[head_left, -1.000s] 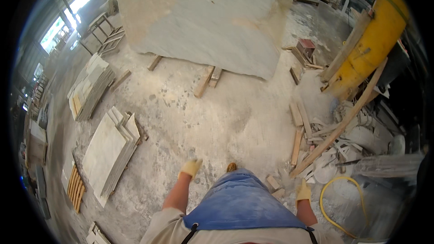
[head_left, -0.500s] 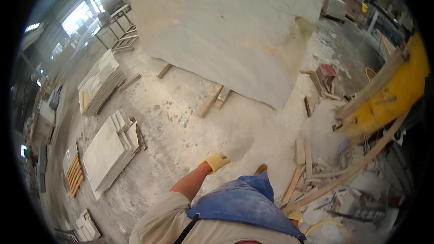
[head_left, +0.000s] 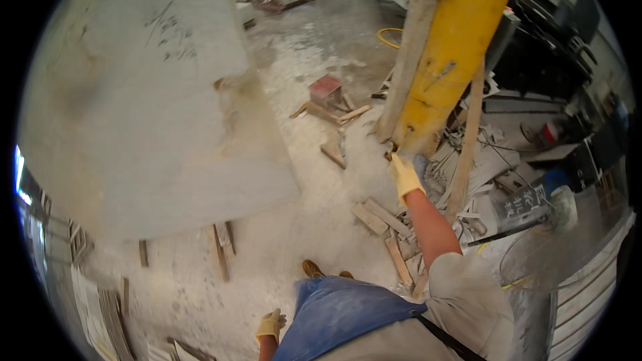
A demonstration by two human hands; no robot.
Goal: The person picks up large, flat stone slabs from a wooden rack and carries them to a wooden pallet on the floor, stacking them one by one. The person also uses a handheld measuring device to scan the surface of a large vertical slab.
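Note:
My right hand (head_left: 406, 177), in a pale yellow glove, reaches forward with its fingers stretched out. Its fingertips overlap the foot of a yellow pillar (head_left: 441, 73), beside a small dark piece (head_left: 390, 152); whether they touch it I cannot tell. Low beside my blue apron (head_left: 348, 311) hangs my left hand (head_left: 269, 325), gloved alike, fingers loosely apart and nothing visible in it. A large pale stone slab (head_left: 160, 134) with dark handwriting stands ahead on the left.
Wood offcuts (head_left: 384, 217) and rubble lie right of my feet. A long plank (head_left: 469, 140) leans beside the pillar. Farther off sits a dusty red block (head_left: 326, 89) among wood scraps. Timber pieces (head_left: 219, 251) stick out under the slab, and stacked slabs (head_left: 100, 307) stand lower left.
The view has swung right, so the slab now sits left and the pillar nearer the middle. My right arm has come up from beside my body and extends toward the pillar's foot.

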